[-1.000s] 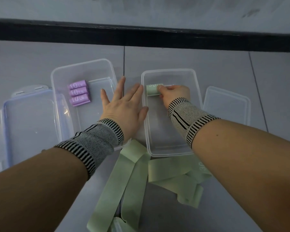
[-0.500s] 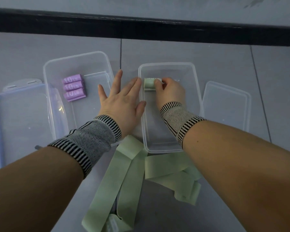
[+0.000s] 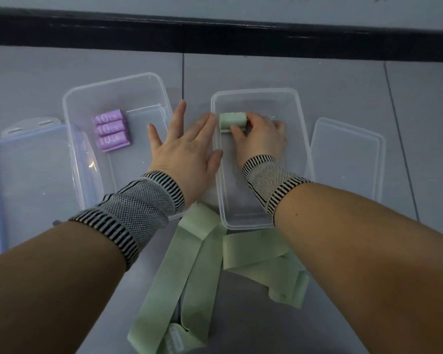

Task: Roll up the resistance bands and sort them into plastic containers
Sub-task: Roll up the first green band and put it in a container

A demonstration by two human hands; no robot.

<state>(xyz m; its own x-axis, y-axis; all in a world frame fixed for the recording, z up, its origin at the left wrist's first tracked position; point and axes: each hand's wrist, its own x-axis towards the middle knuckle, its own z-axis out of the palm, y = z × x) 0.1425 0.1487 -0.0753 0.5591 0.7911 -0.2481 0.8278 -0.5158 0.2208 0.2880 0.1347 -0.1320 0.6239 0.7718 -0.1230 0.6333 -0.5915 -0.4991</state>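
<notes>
My right hand (image 3: 260, 135) pinches the green roll (image 3: 232, 121) inside the box (image 3: 303, 149) at centre frame; my left hand (image 3: 184, 149) lies flat, fingers spread, beside it. If I let go carelessly, the roll could spring loose and unwind.

Left hand (image 3: 184, 154) flat, fingers spread; right hand (image 3: 260, 140) fingers curled.

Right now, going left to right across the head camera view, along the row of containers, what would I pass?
Blue-rimmed lid → left container with purple rolls → left hand → green roll in the right container, gripped by the right hand → clear lid.
</notes>
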